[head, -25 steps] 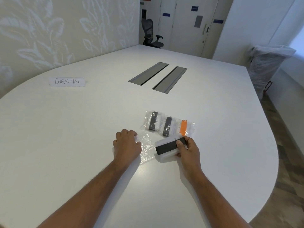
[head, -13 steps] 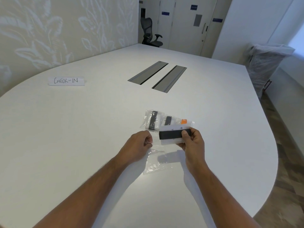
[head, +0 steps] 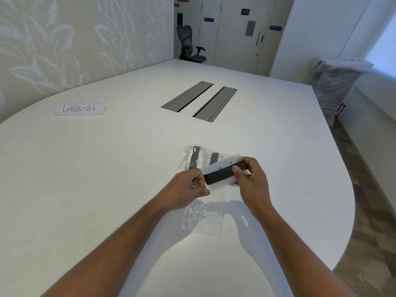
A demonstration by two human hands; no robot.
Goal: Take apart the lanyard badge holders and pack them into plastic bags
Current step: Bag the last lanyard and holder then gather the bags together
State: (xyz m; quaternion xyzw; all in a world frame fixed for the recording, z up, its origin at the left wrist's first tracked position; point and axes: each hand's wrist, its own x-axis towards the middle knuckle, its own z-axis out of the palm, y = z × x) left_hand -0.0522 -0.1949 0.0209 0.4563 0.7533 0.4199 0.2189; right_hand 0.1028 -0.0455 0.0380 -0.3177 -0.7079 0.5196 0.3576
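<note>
My right hand point(head: 251, 181) grips a clear badge holder with a folded black lanyard strap point(head: 222, 173) laid across it, held above the white table point(head: 107, 179). My left hand point(head: 186, 187) pinches the top edge of an empty clear plastic bag point(head: 201, 217), which hangs down from my fingers to the table just below the badge holder's left end. Behind my hands lie packed bags: one with a black strap point(head: 192, 160) and a second point(head: 213, 157) partly hidden by the badge holder.
A paper sign reading CHECK-IN point(head: 79, 108) lies at the far left of the table. Two grey cable hatches point(head: 199, 100) are set in the table's middle. A plastic-wrapped bin point(head: 336, 86) stands off the right edge, an office chair point(head: 190, 47) beyond the far end.
Both hands rose off the table and came together. My left hand picked up the empty bag by its edge, and my right hand lifted the badge holder over to it.
</note>
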